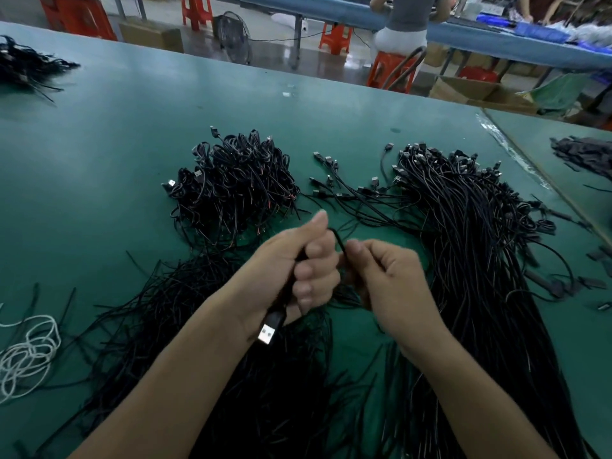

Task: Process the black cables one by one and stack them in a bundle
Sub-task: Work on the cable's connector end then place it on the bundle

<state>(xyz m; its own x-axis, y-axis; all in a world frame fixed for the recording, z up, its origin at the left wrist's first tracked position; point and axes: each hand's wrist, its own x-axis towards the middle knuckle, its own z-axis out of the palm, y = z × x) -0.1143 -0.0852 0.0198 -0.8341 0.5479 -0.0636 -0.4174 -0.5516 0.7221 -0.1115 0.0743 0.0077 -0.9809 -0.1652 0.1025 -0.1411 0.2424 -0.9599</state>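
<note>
Mid-frame above the counter (pixel 132 144), the left hand (pixel 298 270) is gripping a cable (pixel 338 240) in a tight fist, plug (pixel 267 336) jutting out below; the right hand (pixel 384 279) is pinching the cable, its fingertips hidden.

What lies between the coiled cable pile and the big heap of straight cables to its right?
Head view: a few loose black cables with plugs, lying on the table.

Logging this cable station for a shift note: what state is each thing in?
black cable: bent between both hands.
left hand: grips the black cable, USB plug sticking out below.
right hand: pinches the same cable.
coiled pile: heaped on the table.
loose cables: lying straight, uncoiled.
white cord: loosely looped.
</note>
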